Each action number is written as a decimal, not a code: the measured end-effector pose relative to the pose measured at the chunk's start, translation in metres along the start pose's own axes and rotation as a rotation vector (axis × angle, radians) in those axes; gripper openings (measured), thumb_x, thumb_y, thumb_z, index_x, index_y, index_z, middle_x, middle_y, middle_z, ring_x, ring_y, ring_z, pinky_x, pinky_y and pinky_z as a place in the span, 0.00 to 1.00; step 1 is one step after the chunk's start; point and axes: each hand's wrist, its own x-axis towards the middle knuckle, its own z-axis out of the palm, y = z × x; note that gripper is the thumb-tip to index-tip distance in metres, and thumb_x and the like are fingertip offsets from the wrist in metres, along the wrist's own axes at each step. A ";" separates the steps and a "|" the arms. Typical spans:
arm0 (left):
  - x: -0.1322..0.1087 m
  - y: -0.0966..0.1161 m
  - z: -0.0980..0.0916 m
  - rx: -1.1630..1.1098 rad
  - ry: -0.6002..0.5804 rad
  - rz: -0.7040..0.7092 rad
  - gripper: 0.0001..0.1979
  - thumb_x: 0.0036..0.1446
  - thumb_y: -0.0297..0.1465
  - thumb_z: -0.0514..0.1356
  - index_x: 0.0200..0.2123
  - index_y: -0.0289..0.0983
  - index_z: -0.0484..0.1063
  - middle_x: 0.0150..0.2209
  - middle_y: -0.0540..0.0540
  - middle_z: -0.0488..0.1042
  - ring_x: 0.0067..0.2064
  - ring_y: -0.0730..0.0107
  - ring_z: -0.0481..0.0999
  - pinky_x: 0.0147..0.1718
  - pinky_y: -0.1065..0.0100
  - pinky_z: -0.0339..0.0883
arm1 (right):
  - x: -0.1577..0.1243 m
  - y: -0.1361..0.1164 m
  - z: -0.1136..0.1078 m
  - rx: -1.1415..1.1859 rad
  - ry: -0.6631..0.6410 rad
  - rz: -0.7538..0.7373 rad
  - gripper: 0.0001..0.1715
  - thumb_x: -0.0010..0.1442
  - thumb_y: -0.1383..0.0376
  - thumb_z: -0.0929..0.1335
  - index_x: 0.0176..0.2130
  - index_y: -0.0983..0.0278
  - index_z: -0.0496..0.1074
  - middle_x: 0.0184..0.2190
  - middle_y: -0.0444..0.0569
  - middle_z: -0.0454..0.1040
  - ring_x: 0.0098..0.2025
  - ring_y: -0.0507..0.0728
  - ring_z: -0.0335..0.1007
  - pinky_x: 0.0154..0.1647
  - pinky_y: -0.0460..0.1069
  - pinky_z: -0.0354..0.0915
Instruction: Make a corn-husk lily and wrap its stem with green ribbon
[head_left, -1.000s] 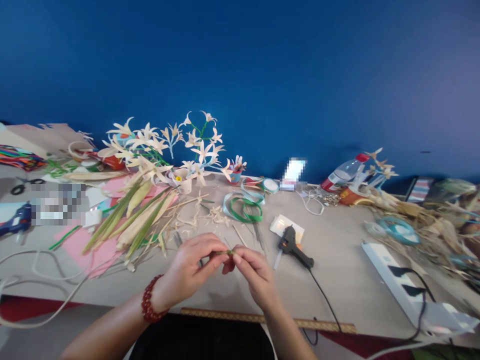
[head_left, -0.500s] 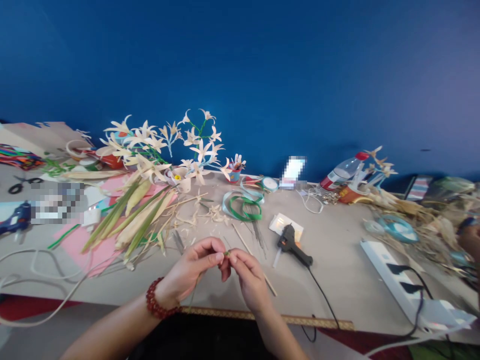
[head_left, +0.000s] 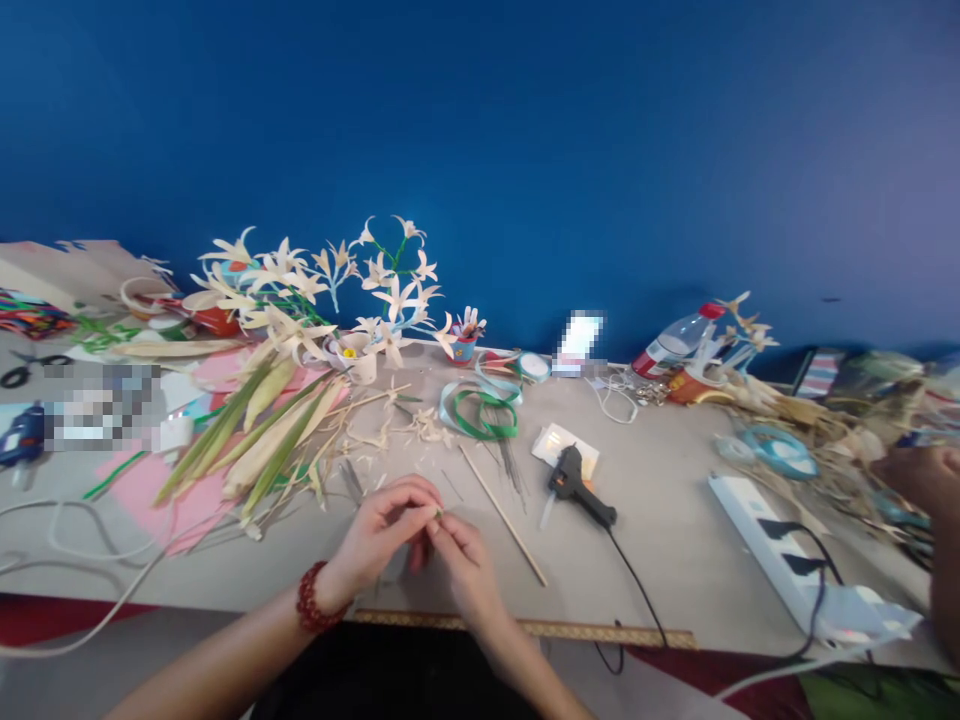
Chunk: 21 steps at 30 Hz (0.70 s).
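1. The left hand [head_left: 386,540] and right hand [head_left: 465,570] meet above the front edge of the counter [head_left: 652,530], fingertips together.
2. Fingers of both are closed in a pinch on a small green piece [head_left: 439,514], which sits between the fingertips and is mostly hidden by them.
3. As far as can be judged, this piece is unfinished: no petals show on it, though its covered part cannot be checked.
4. Already made up: pale flowers [head_left: 395,298] on stems, grouped toward the counter's back edge, left of its middle.
5. Not made up: long corn husks [head_left: 259,440] left of the hands, a green ribbon [head_left: 491,415] nearer the back edge, and thin wires [head_left: 512,470] in front of it.
6. A wooden stick [head_left: 504,516] slants toward the front edge; beyond it lies a black glue gun [head_left: 581,487], held by neither hand.
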 end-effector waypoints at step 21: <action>0.040 0.017 -0.024 -0.140 -0.052 -0.055 0.11 0.60 0.38 0.60 0.33 0.35 0.71 0.29 0.49 0.73 0.31 0.70 0.75 0.37 0.65 0.70 | 0.070 -0.027 -0.036 -1.691 -0.277 0.074 0.13 0.65 0.65 0.67 0.47 0.70 0.72 0.45 0.57 0.75 0.44 0.60 0.74 0.44 0.55 0.71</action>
